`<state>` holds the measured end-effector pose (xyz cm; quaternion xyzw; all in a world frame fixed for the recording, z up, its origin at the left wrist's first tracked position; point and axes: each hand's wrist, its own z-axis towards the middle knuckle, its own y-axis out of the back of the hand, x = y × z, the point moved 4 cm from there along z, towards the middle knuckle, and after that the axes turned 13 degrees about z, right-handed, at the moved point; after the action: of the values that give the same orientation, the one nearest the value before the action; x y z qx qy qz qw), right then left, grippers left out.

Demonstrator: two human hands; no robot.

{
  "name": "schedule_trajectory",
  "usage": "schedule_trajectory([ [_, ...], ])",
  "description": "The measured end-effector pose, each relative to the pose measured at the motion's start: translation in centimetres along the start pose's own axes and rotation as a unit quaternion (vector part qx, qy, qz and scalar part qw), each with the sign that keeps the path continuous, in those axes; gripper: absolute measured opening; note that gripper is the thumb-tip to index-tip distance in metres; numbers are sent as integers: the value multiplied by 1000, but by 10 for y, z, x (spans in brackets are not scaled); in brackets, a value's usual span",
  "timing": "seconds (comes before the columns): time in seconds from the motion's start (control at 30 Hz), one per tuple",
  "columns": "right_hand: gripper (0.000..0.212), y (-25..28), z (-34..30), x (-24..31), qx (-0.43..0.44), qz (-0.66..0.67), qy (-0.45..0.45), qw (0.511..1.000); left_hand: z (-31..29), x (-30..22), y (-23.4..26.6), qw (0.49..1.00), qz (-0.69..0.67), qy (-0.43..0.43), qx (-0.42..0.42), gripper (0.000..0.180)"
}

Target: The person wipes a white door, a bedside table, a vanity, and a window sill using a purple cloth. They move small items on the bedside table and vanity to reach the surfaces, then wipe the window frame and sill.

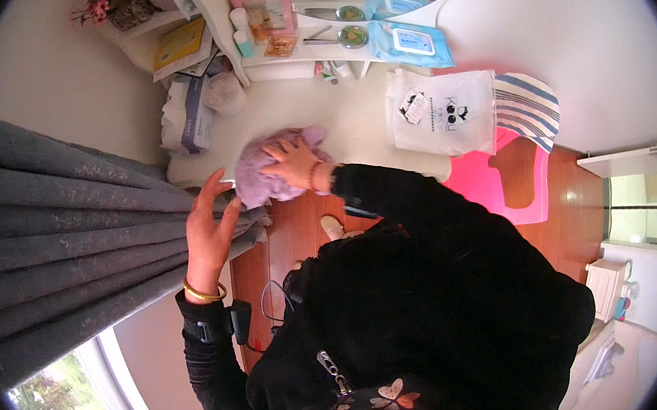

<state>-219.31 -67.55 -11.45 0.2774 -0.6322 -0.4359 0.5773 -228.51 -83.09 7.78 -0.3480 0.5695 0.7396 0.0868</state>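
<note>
A fluffy lilac item [262, 172], perhaps a plush thing, lies near the front edge of the white table [335, 112]. My right hand [293, 166] rests on top of it with the fingers spread. Just left of it is my left hand [209, 233], its fingers curved and apart. Close to the left fingertips, at the lilac item's edge, is a small white bit [228, 183]; whether the fingers touch it I cannot tell. The underside of the lilac item is hidden.
On the table stand a tissue pack [194, 127], a round clear tub [225, 94] and a white plastic bag [443, 113]. A shelf behind holds blue wet wipes [410, 43] and bottles. A pink chair [495, 187] is at the right, grey curtains [64, 201] at the left.
</note>
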Motion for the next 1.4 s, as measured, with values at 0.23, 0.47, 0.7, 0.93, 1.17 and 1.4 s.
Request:
schedule_trajectory([
  [0.23, 52, 46, -66, -57, -71, 66, -154, 983, 32, 29, -89, 987, 50, -1, 151, 54],
  [0.47, 37, 59, -143, -118, -159, 563, -343, 735, 66, 27, -201, 959, 159, -117, 202, 84],
  [0.7, 46, 52, -333, -177, -411, 678, -505, 340, 76, 30, -228, 933, 178, -130, 284, 90],
  [0.93, 26, 31, -320, -222, -517, 643, -515, 231, 83, 43, -228, 920, 182, -166, 303, 84],
  [1.17, 32, 40, -334, -174, -641, 555, -458, 269, 86, 32, -208, 933, 183, -218, 222, 58],
  [1.4, 28, -3, -342, -138, -663, 601, -409, 180, 54, -3, -256, 836, -214, 82, 499, 46],
])
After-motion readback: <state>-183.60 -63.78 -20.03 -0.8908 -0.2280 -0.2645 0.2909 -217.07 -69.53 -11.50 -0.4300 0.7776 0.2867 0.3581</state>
